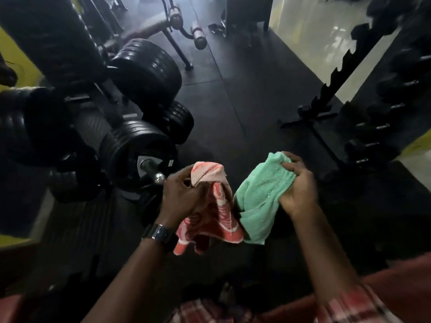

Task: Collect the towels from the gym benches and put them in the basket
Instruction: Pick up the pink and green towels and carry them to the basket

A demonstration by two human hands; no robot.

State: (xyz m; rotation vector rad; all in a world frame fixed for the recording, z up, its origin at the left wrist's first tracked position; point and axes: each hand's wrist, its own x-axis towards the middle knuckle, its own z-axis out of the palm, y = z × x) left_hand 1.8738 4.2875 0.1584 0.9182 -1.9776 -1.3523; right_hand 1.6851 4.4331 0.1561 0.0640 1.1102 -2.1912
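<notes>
Floor [233, 94]: we stand on dark rubber matting that fills the view; at 12 o'clock a bench [149, 27] sits far off, and no basket shows anywhere, so we judge the carry to it lies ahead.
Weight plates [140, 155]: at 9 to 10 o'clock stacked black plates sit on a bar whose steel end [158, 177] pokes out just beside our left hand; we judge that end the main snag risk for a hanging hem, so we keep the cloth on the far side of it.
Rack [338, 89]: at 2 o'clock a notched black upright stands well apart from the right hand.
Green towel [263, 194]: at 5 o'clock from centre, bunched and drooping, its lower edge hanging free and touching the red one.
Red towel [210, 217]: at 6 o'clock, striped red and pale, its top gathered into a peak, its tail dangling below the wrist.
Left hand [184, 194]: closed around the red towel's neck, watch [161, 235] on the wrist.
Right hand [298, 187]: clenched on the green towel's upper corner, fingers curled over the fold.
Doing it well: we judge both towels collected; we gather the loose tails up into each fist before walking, so nothing trails or catches.
</notes>
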